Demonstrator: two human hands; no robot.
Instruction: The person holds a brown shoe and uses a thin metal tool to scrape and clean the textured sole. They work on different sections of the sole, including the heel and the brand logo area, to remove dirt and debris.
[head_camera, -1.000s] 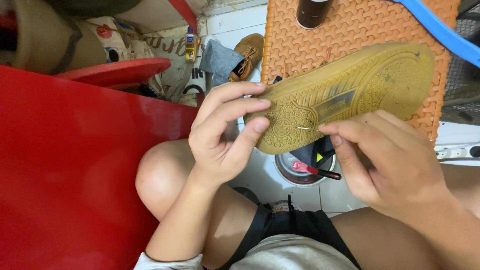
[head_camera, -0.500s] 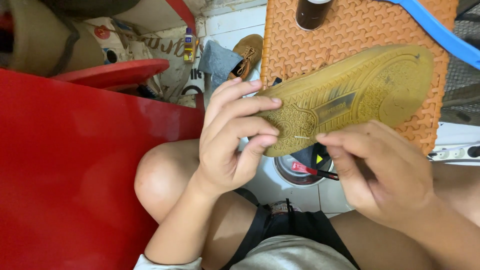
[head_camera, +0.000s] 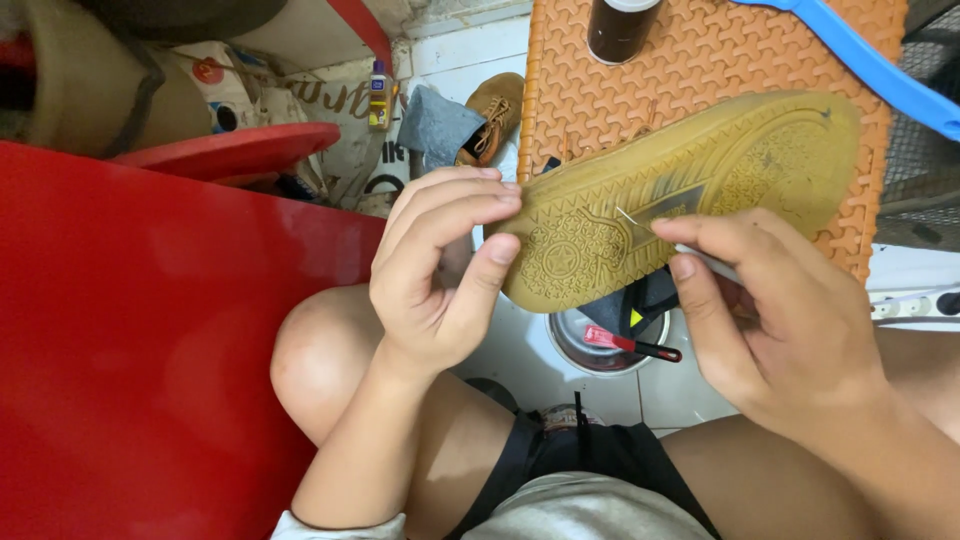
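1. You are holding a shoe (head_camera: 690, 190) sole-up over your lap, toe end towards your left hand (head_camera: 440, 270), heel end lying to the upper right over the orange mat (head_camera: 700, 60).
2. Your left hand is gripping the toe: the fingers are curling over its far edge and the thumb is pressing the sole's near rim, so the hand is closed on the shoe.
3. Your right hand (head_camera: 770, 310) is sitting against the near edge at mid-sole, fingertips pressed together. A thin needle (head_camera: 628, 216) is standing out of the sole just left of those fingertips. Whether the fingers are touching it cannot be told.
4. Note the key relation: the shoe's long axis is running from lower left to upper right, and the needle is lying between your two hands, nearer the right one.
5. Below the shoe, a metal bowl (head_camera: 570, 345) is resting on the floor with a red-handled tool (head_camera: 630, 343) across it.
6. A red bin (head_camera: 150, 350) is standing to your left, beside your knee.
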